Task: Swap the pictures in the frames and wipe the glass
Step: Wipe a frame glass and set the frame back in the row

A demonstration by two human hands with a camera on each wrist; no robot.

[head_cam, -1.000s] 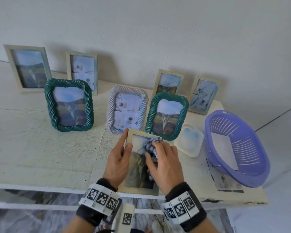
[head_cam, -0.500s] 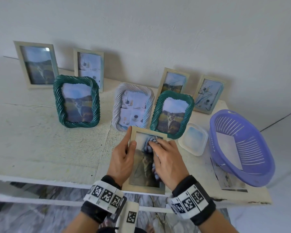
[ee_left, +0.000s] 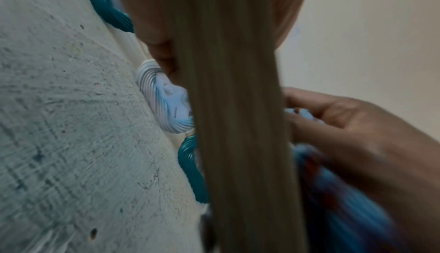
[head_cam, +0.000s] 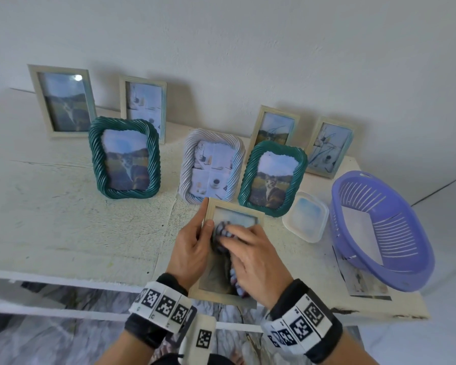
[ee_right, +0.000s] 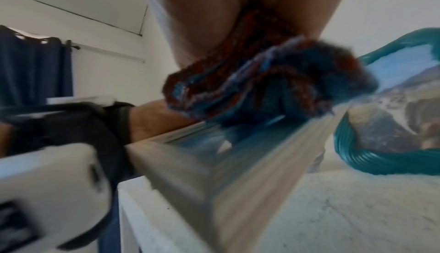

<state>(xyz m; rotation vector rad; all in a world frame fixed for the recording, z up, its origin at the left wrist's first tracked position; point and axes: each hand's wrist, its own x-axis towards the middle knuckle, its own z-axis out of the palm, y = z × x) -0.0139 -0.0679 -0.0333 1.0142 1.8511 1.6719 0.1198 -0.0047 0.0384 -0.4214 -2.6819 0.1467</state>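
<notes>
A pale wooden picture frame (head_cam: 236, 209) lies tilted at the table's front edge with a cat picture under its glass. My left hand (head_cam: 195, 246) grips its left side, thumb on the front rim; the left wrist view shows that frame edge (ee_left: 240, 125) close up. My right hand (head_cam: 253, 256) presses a checked blue and red cloth (head_cam: 220, 233) flat against the glass, and the right wrist view shows the bunched cloth (ee_right: 273, 84) under the fingers on the frame (ee_right: 214, 163).
Several framed pictures stand behind: two green rope frames (head_cam: 124, 156) (head_cam: 273, 177), a white rope frame (head_cam: 212, 165) and pale frames by the wall. A clear lid (head_cam: 306, 216), a purple basket (head_cam: 379, 238) and loose photos (head_cam: 363, 283) lie at the right.
My right hand has slid the cloth leftward and down across the glass, from the frame's upper right toward its left side. My left hand keeps the same grip.
</notes>
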